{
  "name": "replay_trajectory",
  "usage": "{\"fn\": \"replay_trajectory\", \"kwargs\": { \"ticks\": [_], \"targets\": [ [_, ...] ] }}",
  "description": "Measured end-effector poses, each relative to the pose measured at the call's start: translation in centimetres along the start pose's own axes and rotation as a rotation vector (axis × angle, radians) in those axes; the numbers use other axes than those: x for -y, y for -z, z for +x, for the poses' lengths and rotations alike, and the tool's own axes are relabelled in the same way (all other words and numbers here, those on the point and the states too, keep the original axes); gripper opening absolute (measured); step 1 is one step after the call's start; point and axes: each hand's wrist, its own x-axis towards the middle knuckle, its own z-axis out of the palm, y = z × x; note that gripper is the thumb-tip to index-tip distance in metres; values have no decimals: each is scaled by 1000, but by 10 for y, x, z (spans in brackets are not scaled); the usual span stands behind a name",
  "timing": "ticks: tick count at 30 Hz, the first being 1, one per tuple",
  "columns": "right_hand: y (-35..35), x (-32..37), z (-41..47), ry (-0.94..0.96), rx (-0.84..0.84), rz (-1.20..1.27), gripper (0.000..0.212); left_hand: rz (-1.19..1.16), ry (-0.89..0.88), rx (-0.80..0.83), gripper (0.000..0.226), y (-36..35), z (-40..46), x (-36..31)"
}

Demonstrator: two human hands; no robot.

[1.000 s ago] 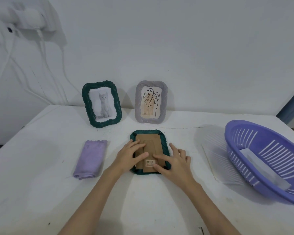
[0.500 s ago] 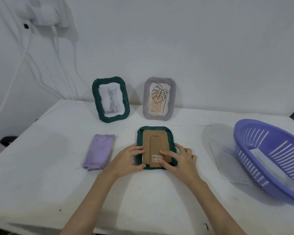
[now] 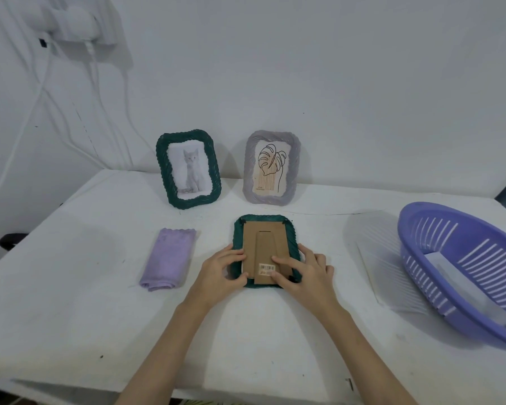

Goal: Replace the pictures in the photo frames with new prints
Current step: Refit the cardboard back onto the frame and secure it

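Observation:
A dark green photo frame (image 3: 264, 222) lies face down in the middle of the white table, its brown cardboard back (image 3: 265, 247) and folded stand facing up. My left hand (image 3: 221, 273) grips the frame's lower left edge, fingertips on the cardboard. My right hand (image 3: 303, 273) rests on the lower right corner, fingers pressing the barcode label. Behind stand a green frame with a cat picture (image 3: 188, 169) and a grey frame with a leaf drawing (image 3: 271, 168), both leaning at the wall.
A folded lilac cloth (image 3: 168, 258) lies left of the frame. A purple slatted basket (image 3: 462, 270) holding a white sheet sits at the right edge, with a pale sheet (image 3: 383, 267) on the table beside it. Cables hang from a wall socket (image 3: 76, 21) upper left.
My left hand slid from the cardboard's middle to the frame's lower left edge; the right hand shifted slightly toward the lower right corner. The camera view has moved, so everything sits more rightward.

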Motion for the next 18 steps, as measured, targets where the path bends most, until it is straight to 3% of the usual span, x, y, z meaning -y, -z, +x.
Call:
{"fn": "replay_trajectory", "kwargs": {
  "ticks": [8,10,12,14,18],
  "targets": [
    [0,1,-2,-36,1,49,39,30,24,-42,40,-6,-1,-8],
    [3,0,0,-95,15,194,49,91,54,-120,40,-8,3,-12],
    [10,0,3,-225,-40,509,48,149,213,-191,40,-10,10,-15],
    [16,-1,7,-326,-101,722,42,173,345,-134,45,-10,16,-15],
    [20,-2,10,-387,-43,774,40,-48,343,-79,39,-8,24,-16]
  ]
}}
